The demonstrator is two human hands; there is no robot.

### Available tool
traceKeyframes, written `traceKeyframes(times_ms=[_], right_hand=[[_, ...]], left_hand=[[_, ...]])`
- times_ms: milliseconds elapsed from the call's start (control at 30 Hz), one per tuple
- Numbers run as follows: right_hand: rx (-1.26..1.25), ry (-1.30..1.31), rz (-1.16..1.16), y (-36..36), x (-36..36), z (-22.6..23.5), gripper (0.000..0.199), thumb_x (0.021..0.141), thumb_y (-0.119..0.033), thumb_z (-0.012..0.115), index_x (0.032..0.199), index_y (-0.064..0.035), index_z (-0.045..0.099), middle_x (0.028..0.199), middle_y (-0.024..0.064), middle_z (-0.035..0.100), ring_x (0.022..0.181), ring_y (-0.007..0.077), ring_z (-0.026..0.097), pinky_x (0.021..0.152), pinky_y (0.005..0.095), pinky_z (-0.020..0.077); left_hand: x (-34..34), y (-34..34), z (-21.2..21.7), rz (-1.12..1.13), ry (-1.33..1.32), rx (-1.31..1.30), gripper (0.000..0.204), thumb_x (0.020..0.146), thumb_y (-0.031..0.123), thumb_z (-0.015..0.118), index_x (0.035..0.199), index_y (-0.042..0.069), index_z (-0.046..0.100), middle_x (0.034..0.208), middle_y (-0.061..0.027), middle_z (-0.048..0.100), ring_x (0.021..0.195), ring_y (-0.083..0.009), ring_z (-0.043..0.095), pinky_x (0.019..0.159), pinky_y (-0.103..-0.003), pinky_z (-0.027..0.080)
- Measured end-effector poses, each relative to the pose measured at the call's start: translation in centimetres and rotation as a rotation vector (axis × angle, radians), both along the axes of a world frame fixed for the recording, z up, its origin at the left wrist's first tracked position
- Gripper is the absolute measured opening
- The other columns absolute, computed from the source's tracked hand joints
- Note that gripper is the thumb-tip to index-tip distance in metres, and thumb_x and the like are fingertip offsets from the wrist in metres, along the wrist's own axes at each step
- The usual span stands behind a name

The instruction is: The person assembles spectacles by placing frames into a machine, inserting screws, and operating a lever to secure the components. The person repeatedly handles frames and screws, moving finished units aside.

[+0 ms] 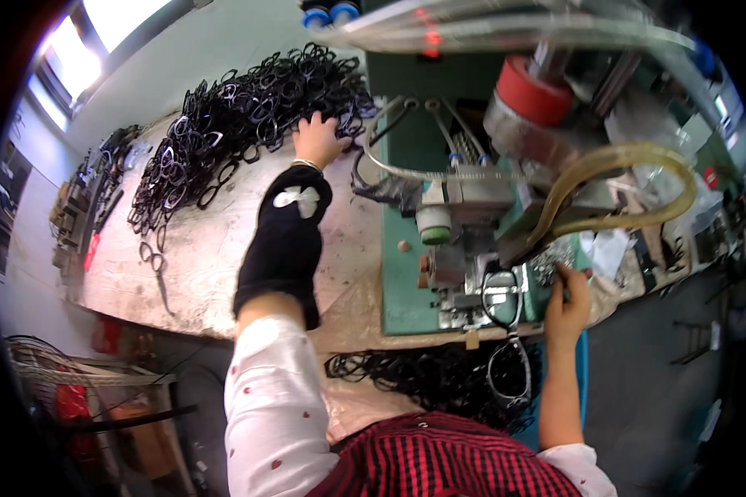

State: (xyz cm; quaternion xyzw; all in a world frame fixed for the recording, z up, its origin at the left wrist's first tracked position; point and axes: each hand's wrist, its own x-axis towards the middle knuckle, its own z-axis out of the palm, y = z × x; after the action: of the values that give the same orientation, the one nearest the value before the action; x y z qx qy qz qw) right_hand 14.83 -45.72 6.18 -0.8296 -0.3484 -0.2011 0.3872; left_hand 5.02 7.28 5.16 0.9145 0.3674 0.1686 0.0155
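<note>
Up at top centre, left hand (317, 139) rests spread fingers on the near edge of the scissor pile (249, 124), which stretches leftward; right hand (565, 305) grips the green machine (406, 273).

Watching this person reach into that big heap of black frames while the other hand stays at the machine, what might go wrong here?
The left hand reaches into the tangled pile of black frames; pulling one could drag others off the table. The right hand sits close to the machine, beside a frame mounted there, so its fingers might get pinched. The yellowish hose loops low above that hand and might snag.
</note>
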Motion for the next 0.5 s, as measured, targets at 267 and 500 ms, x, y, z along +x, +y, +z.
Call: traceKeyframes(times_ms=[267,500], right_hand=[[0.054,0.208,-0.122,-3.8,-0.7,-0.5,0.016,0.089,-0.002,0.068,0.105,0.0006,0.071,0.093,0.0087,0.069,0.086,0.0178,0.064,0.081,0.0315,0.0505],[0.246,0.37,0.048,-4.8,-3.5,1.8,0.014,0.09,0.0,0.067,0.104,0.001,0.071,0.099,0.0048,0.07,0.093,0.0143,0.063,0.088,0.0289,0.0483]], left_hand=[[-5.1,-4.9,-5.0,-0.008,-0.257,0.049,0.02,0.094,0.027,0.06,0.107,0.016,0.07,0.109,-0.0071,0.067,0.098,-0.0402,0.057,0.085,-0.048,0.051],[-14.9,-11.0,-3.3,-0.322,-0.204,0.073,0.025,0.092,0.024,0.065,0.112,0.013,0.073,0.114,-0.0096,0.069,0.101,-0.0375,0.059,0.089,-0.042,0.047]])
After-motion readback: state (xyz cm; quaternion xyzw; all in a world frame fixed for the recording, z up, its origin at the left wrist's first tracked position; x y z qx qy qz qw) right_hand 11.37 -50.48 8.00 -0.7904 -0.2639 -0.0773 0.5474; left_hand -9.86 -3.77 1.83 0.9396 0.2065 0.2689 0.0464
